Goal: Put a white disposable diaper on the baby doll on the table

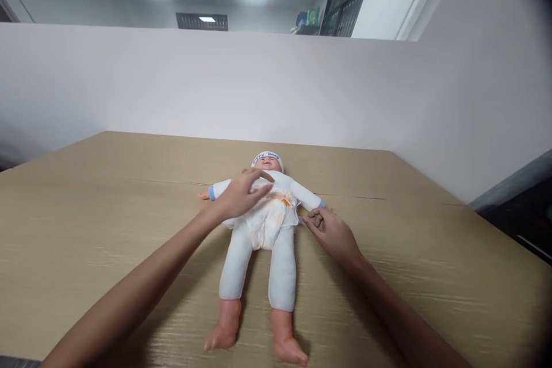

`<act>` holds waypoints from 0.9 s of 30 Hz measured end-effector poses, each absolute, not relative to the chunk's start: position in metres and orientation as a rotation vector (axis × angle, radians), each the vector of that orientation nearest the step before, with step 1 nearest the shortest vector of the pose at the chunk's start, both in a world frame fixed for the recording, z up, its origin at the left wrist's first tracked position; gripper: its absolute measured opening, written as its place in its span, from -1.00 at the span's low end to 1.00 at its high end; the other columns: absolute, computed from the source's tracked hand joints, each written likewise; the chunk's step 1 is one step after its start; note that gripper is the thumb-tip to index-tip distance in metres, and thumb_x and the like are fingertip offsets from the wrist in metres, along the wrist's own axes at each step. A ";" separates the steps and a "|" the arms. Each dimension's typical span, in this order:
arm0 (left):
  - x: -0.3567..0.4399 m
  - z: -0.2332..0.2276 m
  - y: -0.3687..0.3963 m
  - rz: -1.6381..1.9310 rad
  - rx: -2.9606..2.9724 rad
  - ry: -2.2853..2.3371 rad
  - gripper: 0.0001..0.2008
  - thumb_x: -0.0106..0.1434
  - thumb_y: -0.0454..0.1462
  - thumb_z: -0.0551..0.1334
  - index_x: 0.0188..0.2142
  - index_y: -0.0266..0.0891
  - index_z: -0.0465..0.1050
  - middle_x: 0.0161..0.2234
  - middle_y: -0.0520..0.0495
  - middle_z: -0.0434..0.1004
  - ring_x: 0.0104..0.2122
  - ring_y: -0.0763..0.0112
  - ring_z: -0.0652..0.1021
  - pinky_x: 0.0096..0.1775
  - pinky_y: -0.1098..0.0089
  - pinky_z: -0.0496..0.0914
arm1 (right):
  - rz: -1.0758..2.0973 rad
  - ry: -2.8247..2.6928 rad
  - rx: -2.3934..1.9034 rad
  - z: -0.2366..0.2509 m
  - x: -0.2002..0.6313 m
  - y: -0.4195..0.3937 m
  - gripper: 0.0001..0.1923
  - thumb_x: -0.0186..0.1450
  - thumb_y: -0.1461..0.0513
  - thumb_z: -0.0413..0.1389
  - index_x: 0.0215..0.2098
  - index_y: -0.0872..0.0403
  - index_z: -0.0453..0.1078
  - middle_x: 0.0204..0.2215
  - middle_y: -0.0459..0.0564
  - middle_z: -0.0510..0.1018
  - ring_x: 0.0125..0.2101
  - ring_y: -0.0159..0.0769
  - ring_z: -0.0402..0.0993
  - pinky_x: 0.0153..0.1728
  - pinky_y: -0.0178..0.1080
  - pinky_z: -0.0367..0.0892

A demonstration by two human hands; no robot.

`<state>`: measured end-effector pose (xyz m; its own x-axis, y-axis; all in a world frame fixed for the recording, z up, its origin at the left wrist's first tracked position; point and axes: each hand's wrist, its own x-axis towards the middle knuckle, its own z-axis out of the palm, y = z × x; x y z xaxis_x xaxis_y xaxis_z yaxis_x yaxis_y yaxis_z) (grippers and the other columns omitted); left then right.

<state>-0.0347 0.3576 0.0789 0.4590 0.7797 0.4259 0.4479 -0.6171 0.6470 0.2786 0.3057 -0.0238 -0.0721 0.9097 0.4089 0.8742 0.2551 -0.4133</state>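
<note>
A baby doll (282, 276) in a white suit with blue cuffs and a white headband lies on its back, feet towards me. Around its hips is a white diaper (266, 230) with an orange print at the waist. My left hand (244, 194) is over the doll's belly at the diaper's upper left part, fingers stretched and thumb apart, holding nothing I can see. On the other side, my right hand (336, 234) has its thumb and fingers pinched together at the diaper's side edge, close to the doll's cuff. The pinched edge itself is mostly hidden.
The doll rests on a wide wood-grain table (129, 259) with a thin seam running across it. Behind the table stands a low white partition wall (194, 86). A dark object (524, 207) stands beyond the table's right edge.
</note>
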 end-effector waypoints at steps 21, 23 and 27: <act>0.021 0.056 0.356 0.695 2.612 1.180 -0.51 0.18 0.08 0.47 0.01 -0.07 0.58 0.08 -0.14 0.57 0.12 -0.18 0.38 0.19 -0.15 0.28 | 0.948 -1.647 -1.409 0.012 0.281 0.315 -0.46 0.33 -0.24 0.14 -0.49 -0.02 0.24 -0.53 -0.20 0.20 -0.47 -0.32 0.13 -0.40 -0.26 0.11; 0.021 0.055 0.358 0.709 2.618 1.163 -0.50 0.17 0.09 0.47 0.01 -0.07 0.58 0.08 -0.14 0.57 0.12 -0.19 0.38 0.20 -0.15 0.27 | 0.980 -1.640 -1.396 0.019 0.272 0.320 -0.47 0.35 -0.23 0.13 -0.47 -0.03 0.21 -0.55 -0.22 0.16 -0.49 -0.34 0.07 -0.42 -0.26 0.07; 0.021 0.053 0.359 0.736 2.627 1.151 -0.52 0.17 0.09 0.46 -0.02 -0.06 0.56 0.05 -0.14 0.57 0.11 -0.19 0.39 0.16 -0.14 0.28 | 0.950 -1.717 -1.355 0.029 0.245 0.335 -0.52 0.40 -0.17 0.11 -0.45 -0.02 0.25 -0.55 -0.22 0.23 -0.48 -0.35 0.13 -0.40 -0.26 0.10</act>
